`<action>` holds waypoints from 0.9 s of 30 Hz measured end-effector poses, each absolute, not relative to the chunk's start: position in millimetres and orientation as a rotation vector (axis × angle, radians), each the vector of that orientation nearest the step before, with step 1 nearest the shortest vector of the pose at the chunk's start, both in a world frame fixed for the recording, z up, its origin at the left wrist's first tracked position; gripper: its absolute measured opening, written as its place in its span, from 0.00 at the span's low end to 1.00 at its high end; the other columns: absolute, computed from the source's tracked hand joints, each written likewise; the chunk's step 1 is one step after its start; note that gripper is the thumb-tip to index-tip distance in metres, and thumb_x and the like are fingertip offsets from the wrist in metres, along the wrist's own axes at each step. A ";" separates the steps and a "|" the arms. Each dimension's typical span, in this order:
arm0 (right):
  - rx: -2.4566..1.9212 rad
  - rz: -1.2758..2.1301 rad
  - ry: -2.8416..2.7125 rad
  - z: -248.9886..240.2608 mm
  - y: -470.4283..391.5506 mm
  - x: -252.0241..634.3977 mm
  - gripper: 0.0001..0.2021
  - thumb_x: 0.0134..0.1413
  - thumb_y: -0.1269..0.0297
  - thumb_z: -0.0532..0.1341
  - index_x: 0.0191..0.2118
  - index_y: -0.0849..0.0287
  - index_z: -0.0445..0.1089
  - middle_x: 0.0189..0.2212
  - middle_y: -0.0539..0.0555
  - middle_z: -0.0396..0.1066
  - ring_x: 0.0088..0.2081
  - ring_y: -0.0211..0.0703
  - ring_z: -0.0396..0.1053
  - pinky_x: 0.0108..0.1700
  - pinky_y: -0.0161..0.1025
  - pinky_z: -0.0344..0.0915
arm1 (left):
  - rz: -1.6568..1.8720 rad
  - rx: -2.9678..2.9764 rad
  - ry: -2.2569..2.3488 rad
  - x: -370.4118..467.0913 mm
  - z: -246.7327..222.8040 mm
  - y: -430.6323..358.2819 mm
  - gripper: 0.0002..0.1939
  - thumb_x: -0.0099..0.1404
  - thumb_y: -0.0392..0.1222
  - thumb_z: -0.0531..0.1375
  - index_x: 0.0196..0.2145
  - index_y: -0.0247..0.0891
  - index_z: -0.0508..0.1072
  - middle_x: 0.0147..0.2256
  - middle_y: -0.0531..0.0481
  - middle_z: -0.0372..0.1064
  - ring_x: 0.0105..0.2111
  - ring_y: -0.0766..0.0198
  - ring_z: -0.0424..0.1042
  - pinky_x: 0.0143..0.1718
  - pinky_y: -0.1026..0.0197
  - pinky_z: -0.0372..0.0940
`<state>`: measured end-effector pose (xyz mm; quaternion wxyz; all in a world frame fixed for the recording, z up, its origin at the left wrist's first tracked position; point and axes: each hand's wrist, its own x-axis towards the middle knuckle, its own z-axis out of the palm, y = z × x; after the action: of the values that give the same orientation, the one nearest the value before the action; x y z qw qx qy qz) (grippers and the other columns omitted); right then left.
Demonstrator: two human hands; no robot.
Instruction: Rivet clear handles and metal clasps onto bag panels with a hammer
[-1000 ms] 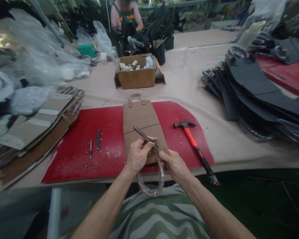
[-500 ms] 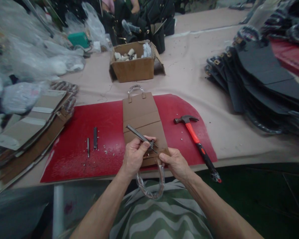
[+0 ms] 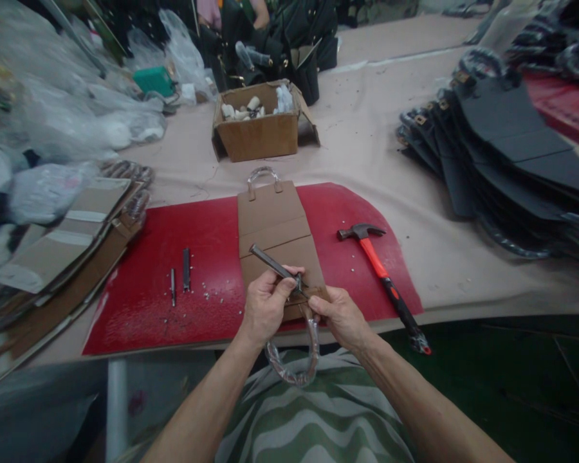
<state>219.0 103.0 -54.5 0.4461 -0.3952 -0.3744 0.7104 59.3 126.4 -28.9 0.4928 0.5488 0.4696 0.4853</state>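
A tan bag panel (image 3: 270, 209) lies lengthwise on a red mat (image 3: 212, 231), with a plastic-wrapped handle at each end; the near handle (image 3: 294, 376) hangs over the table edge. Closed around a metal punch rod (image 3: 270, 260), my left hand (image 3: 266, 305) tilts it over the panel's near end. Another thin dark piece crosses the rod's lower tip; its kind is unclear. My right hand (image 3: 340, 314) pinches the panel's near right edge, thumb on top, close to the handle's base. What lies under the left fingers is hidden.
A claw hammer (image 3: 374, 257) lies right on the mat. Two metal tools (image 3: 186, 269) and scattered small bits lie left. An open cardboard box (image 3: 263, 138) stands behind. Stacked tan panels (image 3: 72, 238) are at left, black panels (image 3: 492, 148) at right. Someone's arm shows at the back.
My left hand and the rod have shifted slightly right, toward my right hand, with the tip now nearer the panel's right edge. My right hand keeps its grip.
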 end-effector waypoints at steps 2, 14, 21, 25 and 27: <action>-0.961 1.772 -0.921 -54.5 102.7 221.1 0.16 0.49 0.52 0.66 0.25 0.60 0.68 0.20 0.48 0.64 0.23 0.35 0.56 0.27 0.35 0.52 | 1.186 1.367 1.162 60.6 -28.9 124.9 0.11 0.66 0.45 0.59 0.42 0.36 0.75 0.44 0.44 0.76 0.46 0.58 0.75 0.50 0.57 0.68; -0.934 1.887 -0.830 -53.6 95.5 231.1 0.13 0.42 0.57 0.69 0.28 0.62 0.72 0.21 0.50 0.69 0.22 0.36 0.62 0.26 0.34 0.58 | 1.161 1.414 1.254 69.1 -26.5 124.8 0.10 0.65 0.41 0.58 0.41 0.35 0.75 0.42 0.44 0.77 0.43 0.60 0.75 0.45 0.59 0.70; -0.968 1.871 -0.872 -50.1 95.9 229.2 0.10 0.42 0.60 0.68 0.26 0.62 0.73 0.21 0.50 0.69 0.22 0.35 0.62 0.26 0.34 0.58 | 1.168 1.461 1.264 69.4 -24.2 118.0 0.09 0.65 0.40 0.58 0.41 0.37 0.75 0.43 0.45 0.77 0.43 0.60 0.76 0.45 0.60 0.70; -0.994 1.874 -0.869 -49.1 95.1 228.1 0.08 0.41 0.62 0.67 0.26 0.62 0.72 0.20 0.50 0.69 0.21 0.34 0.62 0.25 0.34 0.58 | 1.178 1.559 1.293 72.3 -25.4 114.2 0.09 0.64 0.38 0.58 0.41 0.37 0.75 0.43 0.45 0.77 0.43 0.59 0.76 0.45 0.60 0.70; -1.019 1.871 -0.852 -49.0 94.5 227.6 0.07 0.41 0.63 0.66 0.25 0.62 0.71 0.19 0.49 0.68 0.20 0.34 0.61 0.24 0.34 0.58 | 1.168 1.613 1.321 74.2 -26.5 113.8 0.09 0.64 0.37 0.57 0.41 0.37 0.75 0.42 0.46 0.77 0.41 0.60 0.76 0.43 0.60 0.70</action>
<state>227.6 94.5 -49.0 0.4113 -0.4048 -0.3384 0.7433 74.2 113.8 -26.5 0.3669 0.6279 0.5143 0.4546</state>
